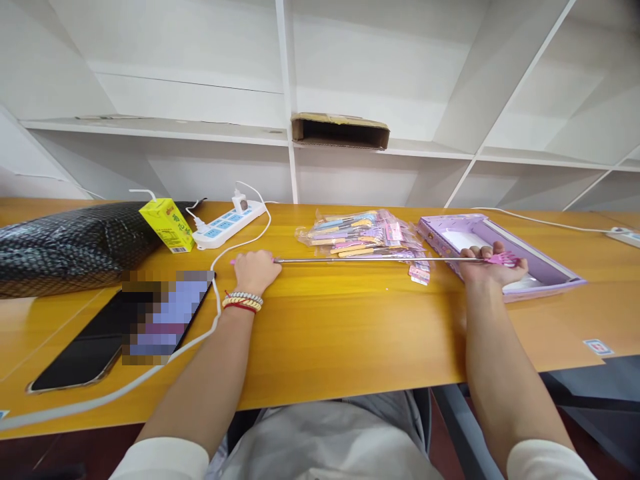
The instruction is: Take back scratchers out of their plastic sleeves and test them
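A thin metal rod [370, 259], drawn out long, spans the space between my two hands above the wooden table. My left hand [254, 270] is closed round its pink handle end. At the other end, my right hand [487, 263] has its fingers curled round the rod beside a pink hand-shaped head [504, 259], which lies over the palm. Behind the rod is a pile of plastic-wrapped items [355, 233] with yellow, blue and purple handles. A purple open box [545, 291] stands just behind and beside my right hand.
At the left are a yellow drink carton [167, 225], a power strip [230, 225], a black wrapped bundle [75, 243] and two phones [90, 343]. A white cable [217, 300] passes near my left wrist. A cardboard box [340, 131] sits on the white shelving.
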Demonstrator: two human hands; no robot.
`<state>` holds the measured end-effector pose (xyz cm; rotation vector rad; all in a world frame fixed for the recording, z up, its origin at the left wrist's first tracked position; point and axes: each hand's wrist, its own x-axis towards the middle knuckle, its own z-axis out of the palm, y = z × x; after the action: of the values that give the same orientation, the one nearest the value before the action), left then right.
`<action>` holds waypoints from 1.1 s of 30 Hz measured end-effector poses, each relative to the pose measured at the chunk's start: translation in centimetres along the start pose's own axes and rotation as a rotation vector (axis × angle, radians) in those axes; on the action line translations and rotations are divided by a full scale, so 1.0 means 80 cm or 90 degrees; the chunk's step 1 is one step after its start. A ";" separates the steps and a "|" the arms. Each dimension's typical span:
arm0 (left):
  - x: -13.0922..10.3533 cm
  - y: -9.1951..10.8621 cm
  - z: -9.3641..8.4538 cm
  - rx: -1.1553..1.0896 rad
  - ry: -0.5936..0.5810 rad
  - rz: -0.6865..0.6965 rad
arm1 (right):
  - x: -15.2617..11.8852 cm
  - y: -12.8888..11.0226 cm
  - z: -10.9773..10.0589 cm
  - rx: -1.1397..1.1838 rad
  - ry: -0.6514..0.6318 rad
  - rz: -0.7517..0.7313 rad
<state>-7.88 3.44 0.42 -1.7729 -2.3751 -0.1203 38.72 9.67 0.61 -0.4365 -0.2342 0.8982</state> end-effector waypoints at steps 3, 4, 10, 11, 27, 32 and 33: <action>0.000 0.000 -0.001 0.005 -0.017 -0.002 | -0.003 0.001 0.004 0.021 0.002 0.013; -0.001 0.001 -0.001 0.006 -0.025 -0.004 | -0.004 0.002 0.005 0.022 -0.003 0.016; -0.009 0.029 -0.003 -0.020 -0.054 0.036 | -0.019 0.030 0.016 -0.052 -0.091 0.101; -0.011 0.033 -0.004 -0.024 -0.055 0.045 | -0.022 0.035 0.017 -0.052 -0.103 0.119; -0.043 0.053 -0.021 -0.052 -0.015 0.135 | -0.069 0.095 0.022 -0.192 -0.434 0.289; -0.056 0.064 -0.026 -0.060 -0.030 0.150 | -0.089 0.098 0.035 -0.197 -0.445 0.306; -0.060 0.069 -0.026 -0.064 -0.029 0.158 | -0.096 0.100 0.038 -0.202 -0.449 0.312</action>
<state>-1.05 0.16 1.32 -2.1218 -2.1900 -0.1712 27.31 8.70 -0.46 -0.4636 -0.9545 1.4910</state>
